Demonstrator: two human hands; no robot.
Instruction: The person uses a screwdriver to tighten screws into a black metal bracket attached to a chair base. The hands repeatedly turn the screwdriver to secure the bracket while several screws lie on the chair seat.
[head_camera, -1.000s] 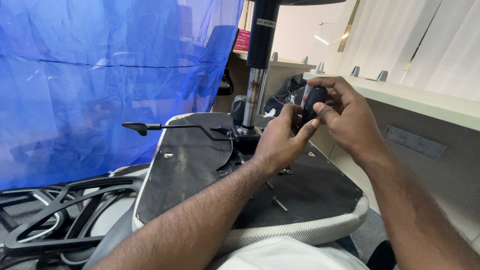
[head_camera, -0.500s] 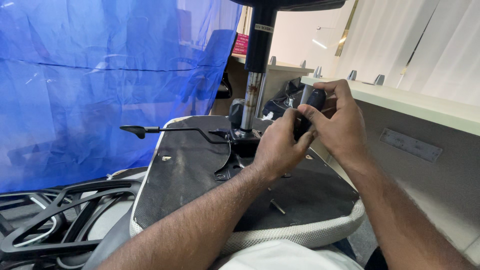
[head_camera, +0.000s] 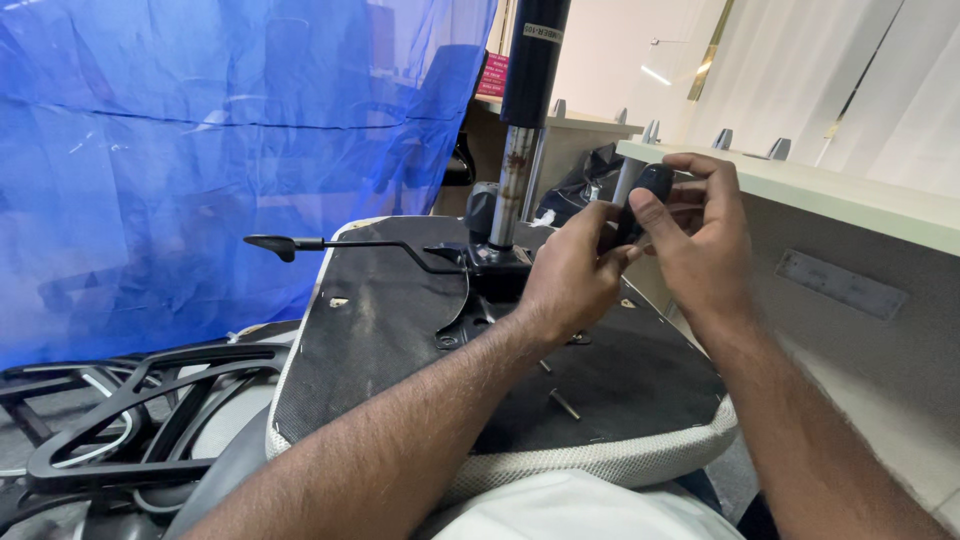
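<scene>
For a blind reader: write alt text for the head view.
Both hands, left hand and right hand, grip a small black handle above an upturned chair seat. A gas cylinder rises from its mechanism, a lever points left, blue sheeting hangs behind.

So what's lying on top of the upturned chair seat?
On the seat underside: the black mechanism plate with its gas cylinder and lever, plus two loose bolts. The left hand hides part of the plate.

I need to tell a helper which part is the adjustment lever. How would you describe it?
Start at the upturned chair seat with its black underside. From the mechanism plate at the gas cylinder's foot, a thin black lever runs left, ending in a flat paddle, unlike the loose bolts lying on the seat.
</scene>
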